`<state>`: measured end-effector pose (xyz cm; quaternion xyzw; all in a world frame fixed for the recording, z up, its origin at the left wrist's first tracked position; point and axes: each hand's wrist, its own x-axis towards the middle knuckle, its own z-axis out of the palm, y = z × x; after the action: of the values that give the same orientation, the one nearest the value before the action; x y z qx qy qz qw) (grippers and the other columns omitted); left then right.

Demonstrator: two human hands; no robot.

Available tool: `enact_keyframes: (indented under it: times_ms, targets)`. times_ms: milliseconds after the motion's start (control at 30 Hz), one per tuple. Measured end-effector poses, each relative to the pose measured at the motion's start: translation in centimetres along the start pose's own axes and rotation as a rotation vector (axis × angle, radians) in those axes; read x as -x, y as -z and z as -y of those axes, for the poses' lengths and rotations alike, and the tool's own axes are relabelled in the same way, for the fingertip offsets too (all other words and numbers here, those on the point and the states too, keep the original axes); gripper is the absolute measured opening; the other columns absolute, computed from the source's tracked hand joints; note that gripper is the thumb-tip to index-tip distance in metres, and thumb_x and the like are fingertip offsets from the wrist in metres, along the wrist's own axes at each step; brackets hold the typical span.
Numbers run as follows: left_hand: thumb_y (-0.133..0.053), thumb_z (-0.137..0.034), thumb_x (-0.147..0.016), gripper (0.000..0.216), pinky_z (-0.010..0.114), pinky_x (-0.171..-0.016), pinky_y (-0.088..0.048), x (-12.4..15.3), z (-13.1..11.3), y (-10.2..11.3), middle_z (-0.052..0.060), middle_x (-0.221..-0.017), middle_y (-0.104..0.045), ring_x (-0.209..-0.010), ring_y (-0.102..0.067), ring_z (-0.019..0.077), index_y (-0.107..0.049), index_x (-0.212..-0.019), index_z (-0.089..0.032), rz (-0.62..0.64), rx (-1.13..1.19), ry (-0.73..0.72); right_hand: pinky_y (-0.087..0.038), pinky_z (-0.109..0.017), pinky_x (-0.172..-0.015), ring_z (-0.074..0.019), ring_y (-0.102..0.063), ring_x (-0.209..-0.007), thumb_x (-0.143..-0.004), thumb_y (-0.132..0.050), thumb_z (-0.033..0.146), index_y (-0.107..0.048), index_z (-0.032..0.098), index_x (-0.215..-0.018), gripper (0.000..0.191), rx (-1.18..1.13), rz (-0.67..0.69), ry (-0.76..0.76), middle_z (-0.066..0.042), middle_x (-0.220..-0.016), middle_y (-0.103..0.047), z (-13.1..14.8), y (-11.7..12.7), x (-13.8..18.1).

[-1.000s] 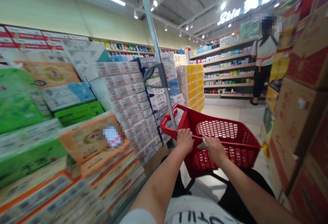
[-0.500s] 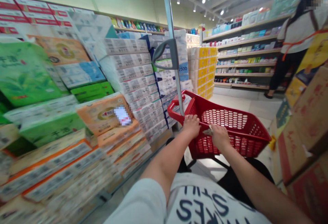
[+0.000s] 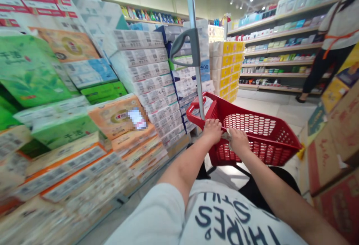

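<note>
A red plastic shopping cart [image 3: 254, 119] with perforated walls stands right in front of me. My left hand [image 3: 213, 131] is closed over its near rim, close to the red loop handle at the left corner. Just right of it, my right hand [image 3: 238, 141] is closed at the same rim. A small crumpled pale piece [image 3: 228, 137], paper or cloth, shows at its thumb side. The undersides of both hands are hidden. A metal pole [image 3: 191, 9] carrying a grey loop handle [image 3: 185, 48] rises beside my left hand.
Stacked tissue packs [image 3: 148, 65] line the left side, with a phone-like lit screen [image 3: 137, 118] against an orange pack. Yellow-and-white packs [image 3: 227, 65] stand ahead. Cardboard boxes [image 3: 325, 155] crowd the right. Farther off are shelves [image 3: 280, 52] and a person with an orange strap [image 3: 333, 43].
The view has tilted down and shifted slightly left, so the cart, pole and shelves sit a bit farther right and higher. Both hands keep their places on the rim.
</note>
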<state>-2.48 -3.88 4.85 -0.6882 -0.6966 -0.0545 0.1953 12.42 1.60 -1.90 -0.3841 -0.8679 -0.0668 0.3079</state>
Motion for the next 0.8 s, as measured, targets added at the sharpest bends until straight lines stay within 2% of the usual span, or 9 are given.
enact_keyframes:
  times_ms: [133, 333, 500, 567, 700, 800]
  targets:
    - [-0.043, -0.040, -0.091, 0.037, 0.043, -0.107, -0.019, 0.2, -0.1, 0.0, 0.008, -0.137, -0.046, -0.121, -0.036, 0.0261, -0.054, -0.120, -0.018, -0.020, -0.005, -0.024, -0.028, -0.034, -0.096, -0.0235, -0.049, -0.104, -0.074, -0.047, 0.010, -0.048, 0.011, -0.128, 0.054, 0.018, -0.033, 0.035, -0.012, -0.114, -0.061, -1.3, 0.2, 0.9]
    - [-0.046, -0.040, -0.090, 0.037, 0.044, -0.105, -0.021, 0.1, -0.2, 0.5, 0.009, -0.131, -0.049, -0.118, -0.037, 0.0266, -0.054, -0.119, -0.018, 0.010, -0.014, -0.013, -0.033, -0.036, -0.080, -0.0249, -0.051, -0.084, -0.082, -0.045, 0.014, -0.057, 0.010, -0.112, 0.033, 0.097, 0.001, -0.096, -0.013, -0.093, -0.063, -1.1, 0.5, 0.7]
    - [-0.046, -0.040, -0.091, 0.035, 0.042, -0.102, -0.026, 0.4, -0.2, 0.8, 0.009, -0.128, -0.051, -0.115, -0.042, 0.0247, -0.056, -0.115, -0.017, -0.021, -0.052, -0.018, -0.033, -0.035, -0.085, -0.0236, -0.052, -0.092, -0.079, -0.047, 0.013, -0.051, 0.013, -0.122, 0.043, 0.065, -0.052, 0.014, -0.011, -0.104, -0.062, -1.4, 0.2, 1.2]
    - [-0.047, -0.040, -0.090, 0.035, 0.041, -0.102, -0.027, 0.5, -0.4, 0.8, 0.009, -0.127, -0.052, -0.114, -0.042, 0.0247, -0.056, -0.114, -0.016, -0.043, -0.052, -0.010, -0.032, -0.036, -0.088, -0.0240, -0.051, -0.094, -0.079, -0.045, 0.013, -0.051, 0.013, -0.122, 0.043, 0.074, -0.079, -0.001, -0.012, -0.105, -0.062, -1.4, 0.0, 1.3]
    - [-0.051, -0.039, -0.088, 0.034, 0.042, -0.103, -0.026, 0.3, -0.8, 0.4, 0.009, -0.120, -0.056, -0.111, -0.045, 0.0248, -0.059, -0.111, -0.016, -0.074, -0.049, 0.021, -0.033, -0.036, -0.082, -0.0253, -0.052, -0.087, -0.081, -0.045, 0.015, -0.055, 0.011, -0.114, 0.035, 0.107, -0.053, -0.092, -0.013, -0.096, -0.063, -0.8, -0.1, 0.9]
    - [-0.049, -0.040, -0.089, 0.034, 0.041, -0.102, -0.027, 0.2, -1.0, 0.1, 0.008, -0.122, -0.056, -0.110, -0.045, 0.0236, -0.059, -0.111, -0.016, -0.099, -0.041, -0.013, -0.033, -0.036, -0.084, -0.0250, -0.052, -0.090, -0.079, -0.046, 0.015, -0.051, 0.012, -0.120, 0.041, 0.090, -0.035, -0.029, -0.013, -0.101, -0.062, -1.0, 0.1, 0.8]
